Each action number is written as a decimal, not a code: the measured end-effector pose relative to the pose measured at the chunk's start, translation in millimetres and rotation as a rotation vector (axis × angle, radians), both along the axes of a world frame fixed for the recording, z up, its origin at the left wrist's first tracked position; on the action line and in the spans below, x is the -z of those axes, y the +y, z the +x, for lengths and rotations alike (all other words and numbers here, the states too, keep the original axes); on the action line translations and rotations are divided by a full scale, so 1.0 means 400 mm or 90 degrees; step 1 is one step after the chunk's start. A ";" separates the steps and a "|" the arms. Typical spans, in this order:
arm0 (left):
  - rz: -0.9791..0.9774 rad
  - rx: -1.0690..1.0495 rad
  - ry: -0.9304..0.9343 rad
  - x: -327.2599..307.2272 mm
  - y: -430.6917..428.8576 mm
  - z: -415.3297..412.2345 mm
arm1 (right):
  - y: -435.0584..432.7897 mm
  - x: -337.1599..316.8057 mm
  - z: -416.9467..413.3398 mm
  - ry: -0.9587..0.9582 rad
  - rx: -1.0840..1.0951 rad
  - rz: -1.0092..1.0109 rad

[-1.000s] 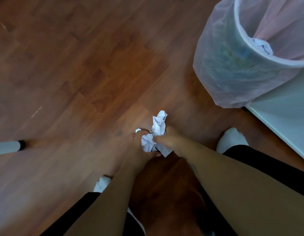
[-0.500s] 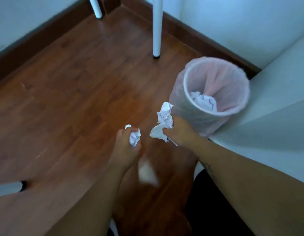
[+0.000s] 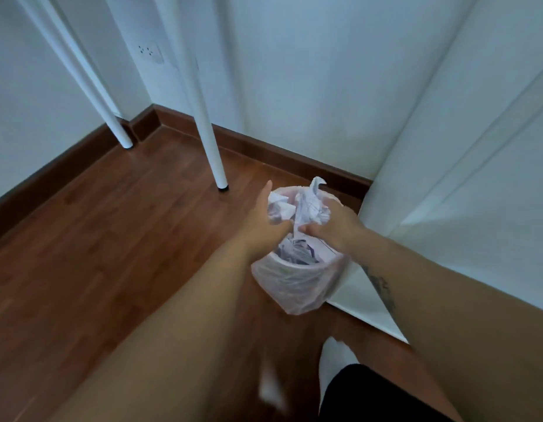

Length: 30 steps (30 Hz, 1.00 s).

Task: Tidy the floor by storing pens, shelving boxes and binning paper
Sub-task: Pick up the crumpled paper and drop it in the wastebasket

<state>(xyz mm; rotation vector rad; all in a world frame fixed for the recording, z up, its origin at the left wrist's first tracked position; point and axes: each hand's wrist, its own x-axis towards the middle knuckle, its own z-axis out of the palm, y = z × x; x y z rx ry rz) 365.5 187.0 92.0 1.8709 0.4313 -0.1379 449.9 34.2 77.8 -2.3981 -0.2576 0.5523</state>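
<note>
Both my hands hover over the bin, a small round one with a pink plastic liner that stands on the wood floor beside a white cabinet. Crumpled paper lies inside the bin. My left hand has a small crumpled paper ball against its palm, fingers loosely spread. My right hand grips a larger crumpled lined sheet above the bin's opening. A blurred white scrap shows low in front of my left forearm.
Two white table legs stand on the floor behind the bin. A white cabinet closes off the right side. Walls and a brown baseboard form the corner. My white-socked foot is near the bin.
I have risen from the floor with a paper ball in each hand. Both hands moved up and forward to above the bin's opening. A white scrap dropped from them.
</note>
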 end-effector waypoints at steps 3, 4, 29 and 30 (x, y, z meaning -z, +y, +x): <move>0.092 -0.018 0.016 0.072 0.005 -0.002 | -0.002 0.096 -0.018 -0.086 0.002 -0.094; 0.125 -0.014 0.011 0.100 0.009 0.000 | -0.007 0.124 -0.028 -0.119 -0.029 -0.131; 0.596 0.039 0.129 0.094 -0.005 -0.087 | -0.011 0.085 -0.086 -0.248 -0.262 -0.274; 0.613 0.033 0.137 0.072 -0.010 -0.108 | -0.014 0.057 -0.093 -0.279 -0.286 -0.278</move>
